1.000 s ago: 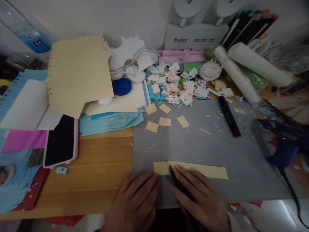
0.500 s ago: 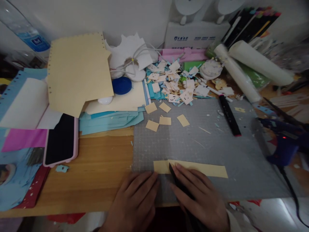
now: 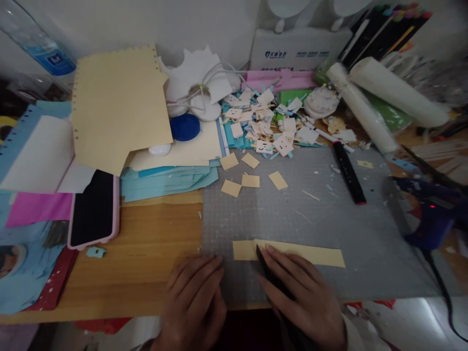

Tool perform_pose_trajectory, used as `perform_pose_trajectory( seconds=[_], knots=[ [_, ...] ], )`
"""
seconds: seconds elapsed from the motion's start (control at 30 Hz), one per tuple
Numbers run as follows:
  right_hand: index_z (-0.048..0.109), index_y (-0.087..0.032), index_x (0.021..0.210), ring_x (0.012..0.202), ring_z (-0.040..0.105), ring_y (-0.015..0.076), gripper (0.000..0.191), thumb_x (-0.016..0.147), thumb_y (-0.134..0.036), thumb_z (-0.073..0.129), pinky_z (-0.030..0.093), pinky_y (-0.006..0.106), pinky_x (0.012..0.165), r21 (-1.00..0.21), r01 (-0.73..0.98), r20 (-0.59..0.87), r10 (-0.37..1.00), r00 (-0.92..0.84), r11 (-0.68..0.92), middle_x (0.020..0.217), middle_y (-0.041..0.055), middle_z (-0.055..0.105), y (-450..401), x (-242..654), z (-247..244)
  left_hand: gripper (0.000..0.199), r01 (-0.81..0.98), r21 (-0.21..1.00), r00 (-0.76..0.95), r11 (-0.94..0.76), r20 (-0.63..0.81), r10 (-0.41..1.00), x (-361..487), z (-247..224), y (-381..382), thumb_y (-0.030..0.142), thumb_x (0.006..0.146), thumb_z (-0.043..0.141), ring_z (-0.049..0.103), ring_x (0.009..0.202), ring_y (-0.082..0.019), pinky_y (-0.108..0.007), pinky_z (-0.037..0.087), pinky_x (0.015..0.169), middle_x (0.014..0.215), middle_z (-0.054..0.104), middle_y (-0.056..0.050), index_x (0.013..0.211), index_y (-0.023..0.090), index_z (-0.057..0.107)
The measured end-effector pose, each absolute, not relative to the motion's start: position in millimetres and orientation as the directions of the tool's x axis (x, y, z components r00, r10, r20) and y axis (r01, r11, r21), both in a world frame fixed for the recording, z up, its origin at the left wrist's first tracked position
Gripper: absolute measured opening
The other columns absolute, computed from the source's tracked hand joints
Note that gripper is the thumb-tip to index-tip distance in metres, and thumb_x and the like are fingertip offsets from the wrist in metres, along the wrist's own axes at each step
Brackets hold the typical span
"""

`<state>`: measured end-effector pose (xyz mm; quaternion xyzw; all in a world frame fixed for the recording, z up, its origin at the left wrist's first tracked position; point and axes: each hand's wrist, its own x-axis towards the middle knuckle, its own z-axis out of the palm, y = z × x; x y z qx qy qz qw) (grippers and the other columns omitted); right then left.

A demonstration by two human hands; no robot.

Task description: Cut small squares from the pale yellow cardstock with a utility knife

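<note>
A narrow cream paper strip [image 3: 314, 254] lies near the front of the grey cutting mat [image 3: 329, 282], with a short cream piece [image 3: 244, 250] at its left end. My right hand [image 3: 305, 297] is wrapped round a black craft knife [image 3: 272, 275], its tip on the paper where the two parts meet. The fingertips rest along the strip; most of the knife is hidden under the hand. My left hand [image 3: 195, 297], its fingers curled together, is at the desk's front edge, apart from the paper. Nothing shows in it. Several small cream paper rectangles [image 3: 250, 181] lie farther back on the mat.
Behind the mat is a heap of small paper cut-outs [image 3: 263, 117]. A black marker [image 3: 349, 173] and a blue glue gun [image 3: 427, 209] lie at right. On the left are a phone [image 3: 93, 209], stacked blue paper [image 3: 164, 183] and a large cream sheet [image 3: 120, 107].
My left hand has drawn back to the left, away from the short cream piece, and its fingers have curled more. My right hand and the knife have hardly moved.
</note>
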<state>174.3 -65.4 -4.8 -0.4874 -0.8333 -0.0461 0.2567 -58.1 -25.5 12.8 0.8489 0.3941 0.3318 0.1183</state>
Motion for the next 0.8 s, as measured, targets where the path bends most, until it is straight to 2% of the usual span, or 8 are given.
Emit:
perform_pose_trajectory(
  seconds=[0.2,0.27,0.4,0.5,0.8],
  knots=[
    [0.071,-0.025,0.102,0.13,0.06,0.0179,0.022,0.098,-0.011,0.055,0.044,0.034,0.108,-0.179,0.833,0.475,0.788,-0.392,0.523,0.121,0.0087,0.075,-65,175,-4,0.03,0.574,0.474,0.479,-0.667,0.467,0.744,-60,12,-26,-0.004,0.085,0.05,0.065,0.105,-0.02,-0.036,0.049,0.094,0.109,0.074,-0.008,0.106,0.011,0.066],
    [0.071,-0.025,0.102,0.131,0.059,0.0184,0.022,0.098,-0.011,0.054,0.044,0.035,0.107,-0.182,0.83,0.481,0.784,-0.393,0.528,0.121,0.0097,0.075,-66,175,-5,0.033,0.571,0.468,0.511,-0.675,0.44,0.738,-58,14,-25,-0.002,0.086,0.049,0.064,0.11,-0.02,-0.037,0.047,0.098,0.116,0.073,-0.009,0.111,0.011,0.066],
    [0.071,-0.024,0.101,0.133,0.057,0.0178,0.022,0.098,-0.01,0.053,0.043,0.034,0.108,-0.186,0.827,0.483,0.782,-0.394,0.531,0.121,0.0097,0.075,-66,175,-6,0.039,0.595,0.391,0.615,-0.702,0.341,0.711,-50,20,-20,0.011,0.09,0.048,0.055,0.127,-0.023,-0.038,0.037,0.109,0.135,0.066,-0.005,0.126,0.012,0.063],
    [0.071,-0.024,0.101,0.133,0.057,0.0176,0.023,0.099,-0.011,0.053,0.042,0.034,0.109,-0.195,0.828,0.484,0.786,-0.385,0.526,0.121,0.0095,0.075,-66,174,-8,0.039,0.591,0.359,0.654,-0.723,0.311,0.689,-45,22,-17,0.015,0.091,0.048,0.054,0.128,-0.023,-0.036,0.032,0.113,0.135,0.066,-0.001,0.127,0.014,0.065],
    [0.072,-0.025,0.104,0.128,0.061,0.0186,0.02,0.1,-0.015,0.054,0.044,0.035,0.107,-0.18,0.831,0.49,0.78,-0.389,0.527,0.121,0.0091,0.075,-67,175,-8,0.038,0.592,0.324,0.672,-0.738,0.307,0.673,-48,17,-19,0.013,0.091,0.048,0.055,0.126,-0.023,-0.037,0.035,0.11,0.135,0.066,-0.001,0.124,0.013,0.067]
  ],
)
